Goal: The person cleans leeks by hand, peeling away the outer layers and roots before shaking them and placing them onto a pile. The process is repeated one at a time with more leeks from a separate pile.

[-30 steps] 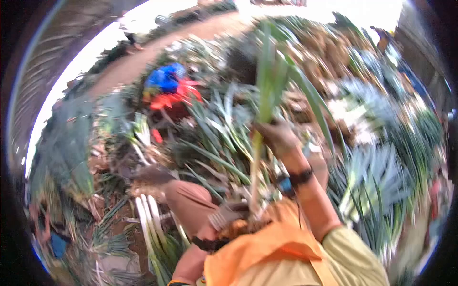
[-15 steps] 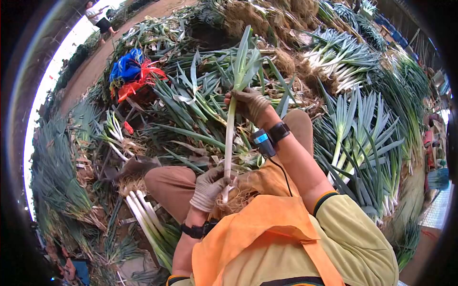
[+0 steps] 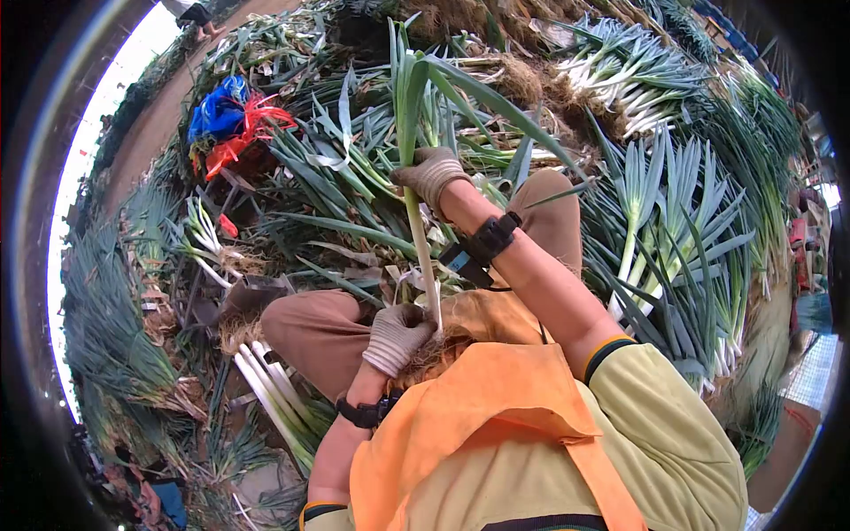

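Observation:
A long leek stands almost upright in front of my body, its green leaves at the top and its white end low by my lap. My gloved right hand is wrapped round the stalk just below the leaves. Down at the root end, my gloved left hand has its fingers curled against the white base; the fingertips are partly hidden. Tangled roots lie below it against my orange apron.
Loose leaves and leeks cover the ground ahead. Trimmed leeks lie at the upper right, and more leeks by my right knee. Several white stalks rest at my left. A blue bag sits upper left. A person stands far off.
The leek has tipped slightly, its top shifting left, and one long leaf now bends over to the right. My right hand has moved left; my left hand is a little higher and further right.

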Demonstrator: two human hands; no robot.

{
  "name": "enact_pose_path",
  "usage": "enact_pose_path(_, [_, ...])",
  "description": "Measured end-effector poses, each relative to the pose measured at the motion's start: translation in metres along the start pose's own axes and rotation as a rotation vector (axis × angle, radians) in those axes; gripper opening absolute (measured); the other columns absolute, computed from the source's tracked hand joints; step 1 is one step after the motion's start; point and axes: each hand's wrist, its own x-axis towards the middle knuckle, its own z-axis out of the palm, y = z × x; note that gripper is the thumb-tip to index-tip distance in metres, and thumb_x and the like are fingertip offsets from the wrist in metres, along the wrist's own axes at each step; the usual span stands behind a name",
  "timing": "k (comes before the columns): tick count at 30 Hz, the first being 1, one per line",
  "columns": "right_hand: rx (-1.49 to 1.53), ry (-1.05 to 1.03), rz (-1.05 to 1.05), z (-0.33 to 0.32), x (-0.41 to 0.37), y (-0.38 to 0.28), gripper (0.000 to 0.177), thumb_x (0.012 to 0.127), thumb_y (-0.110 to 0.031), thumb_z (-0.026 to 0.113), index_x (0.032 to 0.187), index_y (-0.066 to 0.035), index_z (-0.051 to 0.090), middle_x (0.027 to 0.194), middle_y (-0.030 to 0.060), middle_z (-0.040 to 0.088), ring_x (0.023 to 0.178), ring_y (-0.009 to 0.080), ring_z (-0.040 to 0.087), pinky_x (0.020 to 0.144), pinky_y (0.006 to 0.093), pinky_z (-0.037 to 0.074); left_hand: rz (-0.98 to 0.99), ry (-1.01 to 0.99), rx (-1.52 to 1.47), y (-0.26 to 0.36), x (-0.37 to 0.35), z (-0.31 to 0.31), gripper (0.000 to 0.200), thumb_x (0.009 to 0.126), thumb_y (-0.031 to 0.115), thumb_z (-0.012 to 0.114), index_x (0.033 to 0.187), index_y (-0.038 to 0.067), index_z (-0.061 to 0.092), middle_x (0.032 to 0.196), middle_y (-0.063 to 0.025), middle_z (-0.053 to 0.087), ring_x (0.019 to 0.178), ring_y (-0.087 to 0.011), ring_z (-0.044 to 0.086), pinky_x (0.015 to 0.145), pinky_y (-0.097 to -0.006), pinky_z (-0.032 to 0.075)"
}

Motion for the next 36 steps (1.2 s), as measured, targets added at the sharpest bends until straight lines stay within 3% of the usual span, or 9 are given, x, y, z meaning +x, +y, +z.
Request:
enact_pose_path(4, [0.025,0.043,-0.002,-0.010,0.001,-0.005,0.031,0.062,-0.021,0.069,0.084,0.000,0.062,0.069,0.0128,0.062,0.059,0.0202,0.059,0.056,0.0331,0.046,-0.161,0.064,-0.332,-0.003,0.002,-0.009,0.021,0.072,0.014,0.061,0.082,-0.004,0.059,0.062,-0.0070,0.057,0.054,-0.0093,0.051,0.050,-0.0239,0.042])
enact_pose_path(8, [-0.048,0.070,-0.023,-0.005,-0.004,-0.009,0.033,0.063,-0.025,0.068,0.083,0.000,0.063,0.071,0.0143,0.062,0.062,0.0233,0.059,0.059,0.0342,0.046,-0.078,0.069,0.028,0.016,0.004,-0.006,0.025,0.071,0.021,0.064,0.074,-0.003,0.060,0.056,-0.0092,0.058,0.049,-0.0114,0.052,0.050,-0.0268,0.042])
enact_pose_path(11, [-0.175,0.064,-0.031,0.001,-0.004,-0.013,0.037,0.065,-0.030,0.066,0.086,-0.001,0.062,0.077,0.0168,0.062,0.071,0.0286,0.060,0.066,0.0357,0.047,-0.164,-0.048,-0.105,0.007,0.006,-0.005,0.025,0.072,0.022,0.063,0.074,-0.003,0.061,0.057,-0.0107,0.059,0.048,-0.0118,0.052,0.049,-0.0270,0.042])
enact_pose_path(22, [-0.261,0.062,-0.141,0.003,-0.022,-0.033,0.034,0.065,-0.024,0.066,0.090,-0.001,0.062,0.072,0.0137,0.062,0.062,0.0226,0.060,0.062,0.0324,0.047,-0.144,0.024,-0.168,0.004,-0.001,-0.003,0.015,0.072,0.012,0.060,0.073,-0.002,0.062,0.062,-0.0084,0.060,0.056,-0.0120,0.056,0.053,-0.0255,0.043])
enact_pose_path(25, [0.119,0.070,-0.156,-0.003,-0.005,-0.023,0.029,0.066,-0.018,0.069,0.085,0.004,0.061,0.068,0.0088,0.061,0.056,0.0146,0.055,0.053,0.0289,0.046,-0.211,0.062,-0.281,-0.014,-0.001,-0.011,0.013,0.074,0.009,0.056,0.081,-0.001,0.060,0.070,-0.0070,0.061,0.060,-0.0112,0.055,0.055,-0.0241,0.044])
enact_pose_path(27, [0.288,0.063,-0.091,-0.013,0.003,-0.022,0.024,0.069,-0.013,0.067,0.084,0.004,0.059,0.067,0.0097,0.061,0.056,0.0150,0.056,0.050,0.0268,0.046,-0.295,0.026,-0.852,-0.020,-0.004,-0.020,0.016,0.077,0.007,0.052,0.089,-0.001,0.058,0.075,-0.0052,0.060,0.064,-0.0113,0.055,0.055,-0.0224,0.044])
enact_pose_path(28, [0.490,0.007,-0.099,-0.019,0.003,-0.024,0.019,0.071,-0.009,0.066,0.084,0.003,0.058,0.067,0.0095,0.060,0.058,0.0151,0.058,0.050,0.0257,0.046,-0.166,-0.036,-0.869,-0.020,-0.003,-0.021,0.026,0.081,0.010,0.047,0.104,0.000,0.053,0.085,-0.0032,0.058,0.068,-0.0108,0.054,0.055,-0.0204,0.044])
enact_pose_path(32, [1.022,-0.199,-0.028,-0.039,0.006,-0.024,0.022,0.075,-0.007,0.062,0.090,0.005,0.052,0.082,0.0134,0.059,0.072,0.0239,0.060,0.069,0.0330,0.052,-0.106,-0.235,-0.987,-0.013,-0.001,-0.023,0.046,0.085,0.023,0.050,0.123,0.000,0.039,0.100,-0.0023,0.055,0.075,-0.0098,0.054,0.057,-0.0188,0.043])
enact_pose_path(36, [1.387,-0.406,-0.033,-0.043,0.033,-0.005,0.022,0.081,-0.008,0.055,0.096,0.004,0.046,0.089,0.0155,0.056,0.085,0.0252,0.056,0.080,0.0352,0.048,-0.124,-0.399,-1.120,0.009,-0.003,-0.022,0.044,0.082,0.015,0.053,0.121,-0.002,0.041,0.108,-0.0070,0.053,0.086,-0.0143,0.055,0.069,-0.0215,0.046])
